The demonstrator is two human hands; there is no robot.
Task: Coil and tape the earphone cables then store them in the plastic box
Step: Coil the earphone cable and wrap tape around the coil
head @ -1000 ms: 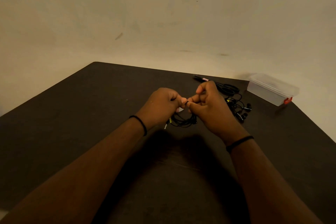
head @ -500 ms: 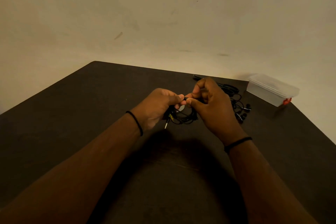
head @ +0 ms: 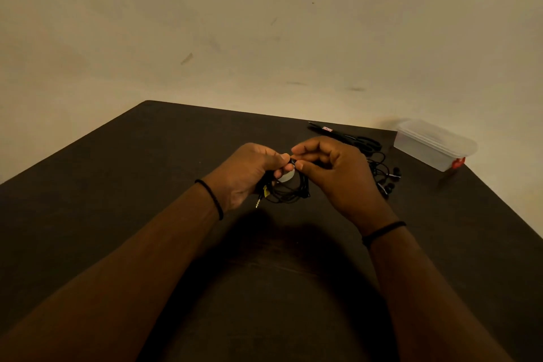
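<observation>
Binding one coiled earphone cable (head: pixel 289 191) above the surface (head: pixel 147 170).
Left hand (head: pixel 249 170) grips the coil; right hand (head: pixel 332 173) pinches its top. A loose earphone tangle (head: pixel 385 173) remains far right; the plastic box (head: pixel 435 145) looks closed.

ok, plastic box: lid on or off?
On. The box sits at the table's far right corner with its clear lid seated flat across the rim. Contents cannot be told.
</observation>
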